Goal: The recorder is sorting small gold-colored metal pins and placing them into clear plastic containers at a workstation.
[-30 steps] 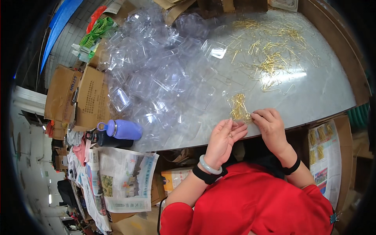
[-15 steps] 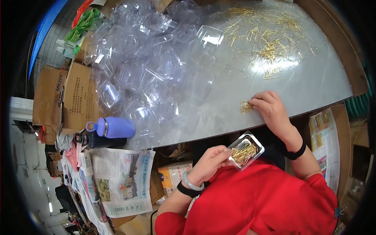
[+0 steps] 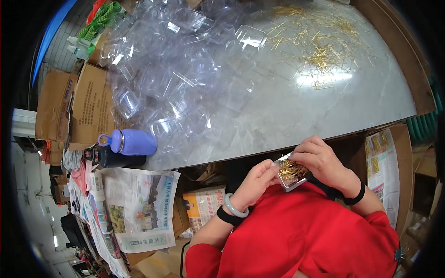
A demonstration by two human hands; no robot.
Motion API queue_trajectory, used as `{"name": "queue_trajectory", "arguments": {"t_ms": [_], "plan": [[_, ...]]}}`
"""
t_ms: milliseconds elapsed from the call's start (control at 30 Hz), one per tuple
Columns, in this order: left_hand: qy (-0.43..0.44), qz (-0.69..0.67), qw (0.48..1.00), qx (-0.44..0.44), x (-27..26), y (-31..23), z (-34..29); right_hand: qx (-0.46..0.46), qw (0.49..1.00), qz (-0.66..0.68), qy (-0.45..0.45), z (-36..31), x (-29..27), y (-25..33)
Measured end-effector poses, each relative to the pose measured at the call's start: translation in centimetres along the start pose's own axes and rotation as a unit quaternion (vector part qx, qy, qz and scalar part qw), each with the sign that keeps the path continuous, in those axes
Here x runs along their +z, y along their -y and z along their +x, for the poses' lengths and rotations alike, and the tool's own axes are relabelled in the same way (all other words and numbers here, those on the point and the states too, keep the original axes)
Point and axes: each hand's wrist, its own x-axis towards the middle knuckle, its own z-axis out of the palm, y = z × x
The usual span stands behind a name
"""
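Pinched at its left edge, a small clear plastic tray (image 3: 288, 188) is in my left hand (image 3: 256, 182), held just off the table's near edge. A tangled heap of thin gold wire hooks (image 3: 291, 172) fills the tray. My right hand (image 3: 323, 162) lies over the tray's far right side, its fingers bent and closed on the gold hooks there. Those fingers partly cover the tray's rim and some of the hooks.
Many loose gold hooks (image 3: 320, 58) lie scattered over the far right of the grey table (image 3: 278, 125). A big pile of clear plastic trays (image 3: 181, 88) covers its left. Nearby stand a purple bottle (image 3: 139, 142), a dark bottle (image 3: 116, 160), cardboard boxes (image 3: 92, 99) and newspaper (image 3: 139, 208).
My right hand has come from the tabletop to the tray with the cluster of hooks. The heap in the tray looks fuller. My left hand keeps its grip, slightly shifted.
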Motion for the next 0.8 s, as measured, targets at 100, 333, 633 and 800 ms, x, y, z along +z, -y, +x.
{"name": "queue_trajectory", "arguments": {"t_ms": [100, 333, 633, 800], "plan": [[-0.008, 0.083, 0.996, 0.035, 0.9, -2.1, -0.1, 0.001, 0.998, 0.003, -0.057, 0.9, -0.6, 0.6], [-0.052, 0.408, 0.906, 0.103, 0.2, -8.2, 4.9, 0.02, 0.984, -0.067, -0.161, 5.2, 0.2, -2.1], [-0.122, 0.648, 0.617, 0.43, 0.3, -4.6, 6.8, -0.021, 0.984, -0.098, -0.144, 5.3, 0.0, -3.0], [-0.103, 0.637, 0.645, 0.409, 0.2, -4.2, 6.7, 0.042, 0.981, -0.039, -0.184, 4.8, -0.6, -2.5]]}}
